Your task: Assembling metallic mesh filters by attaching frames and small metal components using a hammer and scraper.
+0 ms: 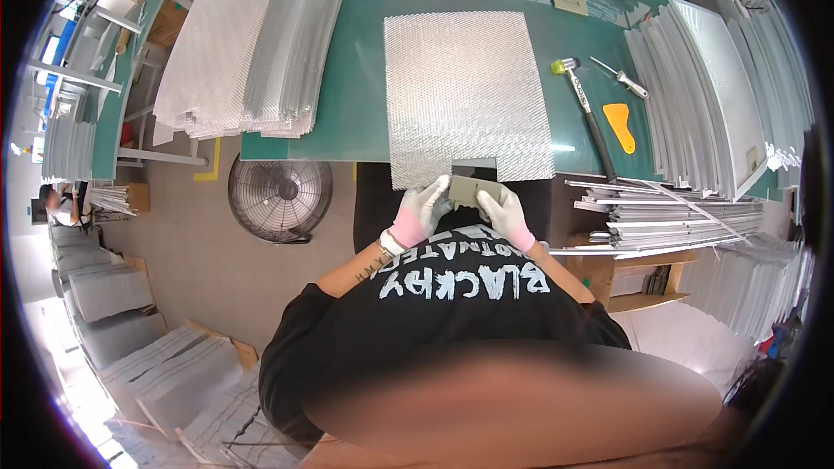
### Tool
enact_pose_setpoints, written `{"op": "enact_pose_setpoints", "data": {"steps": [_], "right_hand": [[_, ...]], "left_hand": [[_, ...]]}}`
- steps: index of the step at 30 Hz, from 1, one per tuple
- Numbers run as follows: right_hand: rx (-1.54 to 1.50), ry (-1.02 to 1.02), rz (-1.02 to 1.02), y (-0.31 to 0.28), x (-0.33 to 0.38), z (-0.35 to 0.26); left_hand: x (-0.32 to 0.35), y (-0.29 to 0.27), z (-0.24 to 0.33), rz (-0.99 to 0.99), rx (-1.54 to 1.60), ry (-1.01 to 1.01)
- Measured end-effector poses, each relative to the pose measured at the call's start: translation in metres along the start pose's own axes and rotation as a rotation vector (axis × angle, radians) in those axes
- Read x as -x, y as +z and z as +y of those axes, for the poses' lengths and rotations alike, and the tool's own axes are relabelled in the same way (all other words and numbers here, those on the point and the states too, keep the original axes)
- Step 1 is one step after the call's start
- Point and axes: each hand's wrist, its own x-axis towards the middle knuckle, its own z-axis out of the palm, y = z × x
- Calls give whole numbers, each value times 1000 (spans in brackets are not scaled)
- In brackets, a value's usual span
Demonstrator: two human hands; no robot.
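I hold a small grey-green rectangular plate (466, 189) between both gloved hands, close to my body at the table's near edge. My left hand (420, 211) is closed on its left end, and my right hand (506, 214) pinches its right end. Just beyond the plate lies a silvery mesh sheet (465, 87), flat on the green table (360, 61). This sheet has a rectangular notch in its near edge, right behind the plate, and that edge hangs slightly past the tabletop. Both gloves are white with pink cuffs.
Tall stacks of mesh sheets stand left (248, 43) and right (699, 95). On the table's right lie a hammer (584, 100), a screwdriver (621, 76) and an orange scraper (618, 127). Metal strips (660, 215) jut out at my right. A floor fan (280, 198) stands left.
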Motion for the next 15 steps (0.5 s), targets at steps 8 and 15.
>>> {"op": "enact_pose_setpoints", "data": {"steps": [8, 15], "right_hand": [[183, -142, 13, 7, -7, -20], [149, -138, 292, -2, -7, -4]], "left_hand": [[-12, 4, 30, 127, 773, -648], [-18, 8, 30, -8, 670, -665]]}}
